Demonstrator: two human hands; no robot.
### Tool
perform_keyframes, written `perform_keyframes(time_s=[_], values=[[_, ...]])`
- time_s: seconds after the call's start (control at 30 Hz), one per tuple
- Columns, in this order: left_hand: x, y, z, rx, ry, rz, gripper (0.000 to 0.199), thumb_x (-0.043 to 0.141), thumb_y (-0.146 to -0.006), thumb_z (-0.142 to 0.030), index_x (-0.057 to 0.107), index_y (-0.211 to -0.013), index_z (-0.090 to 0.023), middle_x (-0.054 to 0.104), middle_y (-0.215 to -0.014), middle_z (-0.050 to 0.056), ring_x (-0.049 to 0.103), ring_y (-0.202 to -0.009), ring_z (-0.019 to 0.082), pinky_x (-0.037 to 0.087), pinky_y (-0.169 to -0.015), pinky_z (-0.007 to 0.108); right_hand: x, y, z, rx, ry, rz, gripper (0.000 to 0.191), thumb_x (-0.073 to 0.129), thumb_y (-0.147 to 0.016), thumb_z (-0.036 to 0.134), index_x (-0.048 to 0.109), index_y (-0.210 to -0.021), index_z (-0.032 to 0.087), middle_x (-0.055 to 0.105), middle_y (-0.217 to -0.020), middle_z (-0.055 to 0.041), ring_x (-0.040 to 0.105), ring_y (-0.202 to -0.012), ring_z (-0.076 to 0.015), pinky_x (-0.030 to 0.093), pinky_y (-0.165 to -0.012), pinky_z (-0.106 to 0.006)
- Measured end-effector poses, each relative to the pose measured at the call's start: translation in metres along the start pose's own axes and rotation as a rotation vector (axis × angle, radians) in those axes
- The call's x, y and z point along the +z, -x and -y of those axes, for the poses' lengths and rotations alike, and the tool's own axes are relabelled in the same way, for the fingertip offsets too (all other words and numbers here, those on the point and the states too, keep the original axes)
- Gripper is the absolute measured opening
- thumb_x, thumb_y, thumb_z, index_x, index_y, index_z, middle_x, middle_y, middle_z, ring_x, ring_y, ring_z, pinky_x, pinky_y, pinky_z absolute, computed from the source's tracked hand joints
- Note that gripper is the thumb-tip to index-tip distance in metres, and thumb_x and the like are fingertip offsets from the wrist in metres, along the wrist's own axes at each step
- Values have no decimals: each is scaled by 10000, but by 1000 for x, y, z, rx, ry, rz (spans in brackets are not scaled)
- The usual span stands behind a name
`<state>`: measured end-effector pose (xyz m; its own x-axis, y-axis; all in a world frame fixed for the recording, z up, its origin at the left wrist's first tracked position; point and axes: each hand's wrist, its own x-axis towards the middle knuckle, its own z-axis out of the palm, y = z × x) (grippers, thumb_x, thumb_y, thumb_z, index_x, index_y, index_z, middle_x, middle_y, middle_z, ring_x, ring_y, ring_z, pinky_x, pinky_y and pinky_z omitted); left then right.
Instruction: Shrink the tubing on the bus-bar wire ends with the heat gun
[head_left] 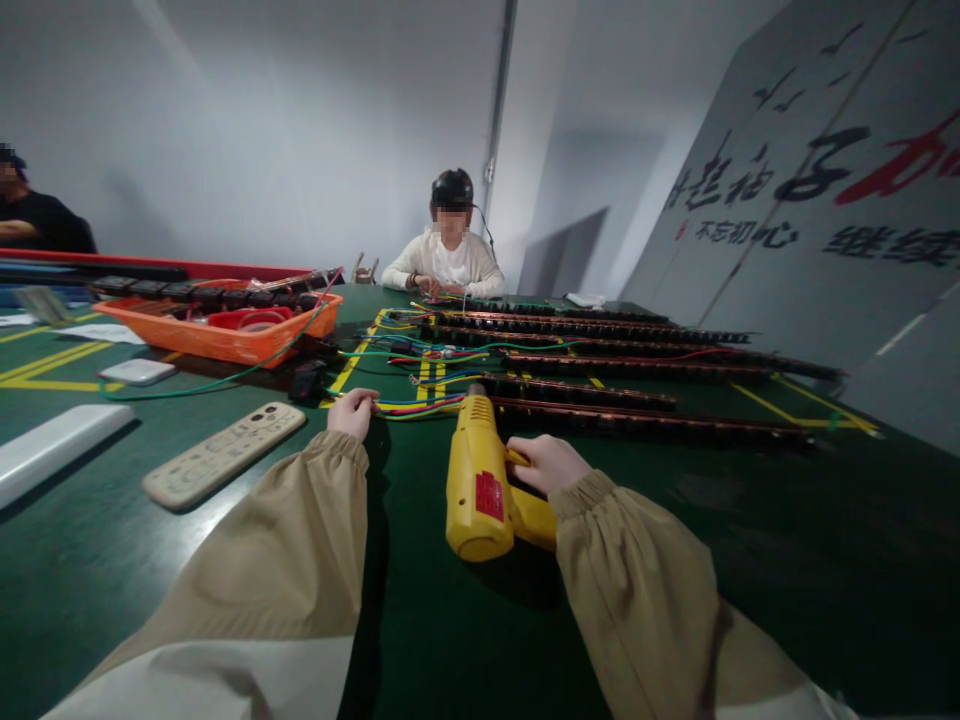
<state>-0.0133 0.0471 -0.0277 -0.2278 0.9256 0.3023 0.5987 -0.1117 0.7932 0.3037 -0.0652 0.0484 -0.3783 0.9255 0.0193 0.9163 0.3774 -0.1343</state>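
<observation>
My right hand point(550, 464) is wrapped round the handle of a yellow heat gun point(478, 480), whose metal nozzle points away from me at coloured wires. Those wires point(427, 406), green, blue and red, run from the end of a long dark strip point(637, 420) to my left hand point(352, 412). The fingers of my left hand are pinched together at the wires' left end; exactly which wires they grip is too small to tell. Several more dark strips with copper-coloured lengths lie behind, side by side, with their wire ends to the left.
An orange basket point(217, 338) of parts stands at the left, with a black object point(307, 382) beside it. Nearer are a beige remote-like panel point(225, 455), a white long case point(56, 450) and a small white box point(137, 372). Across the green table point(420, 600) sits a person point(450, 250).
</observation>
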Motion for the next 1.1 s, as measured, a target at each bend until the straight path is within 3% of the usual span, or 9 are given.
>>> perform_keyframes(time_s=[0.33, 0.6, 0.9, 1.1], values=[[-1, 11, -19, -91, -53, -36, 286, 412, -756, -228, 671, -875, -215, 685, -737, -2, 621, -814, 184, 439, -703, 261, 1, 9, -4, -40, -120, -12, 121, 503, -809, 249, 597, -862, 196, 643, -800, -26, 562, -718, -153, 356, -619, -246], [-1, 19, -23, -85, 13, -73, 274, 407, -738, -227, 666, -827, -238, 653, -676, -7, 602, -699, 182, 442, -635, 267, 2, 19, -7, -19, -326, -100, 287, 407, -891, 401, 607, -919, 198, 651, -944, -61, 596, -866, -192, 427, -777, -303], [1, 20, -22, -102, 87, -40, 285, 397, -757, -235, 641, -905, -225, 665, -710, -5, 612, -722, 168, 455, -678, 265, 5, 17, -14, 25, -367, 56, 345, 371, -890, 457, 605, -915, 205, 649, -921, -60, 600, -872, -206, 437, -748, -303], [-6, 20, -25, -77, 77, -58, 284, 430, -745, -256, 662, -908, -235, 689, -761, 8, 627, -785, 179, 470, -714, 270, 6, 17, -15, 25, -394, 39, 369, 368, -885, 482, 605, -865, 200, 656, -876, -60, 601, -837, -208, 438, -729, -302]])
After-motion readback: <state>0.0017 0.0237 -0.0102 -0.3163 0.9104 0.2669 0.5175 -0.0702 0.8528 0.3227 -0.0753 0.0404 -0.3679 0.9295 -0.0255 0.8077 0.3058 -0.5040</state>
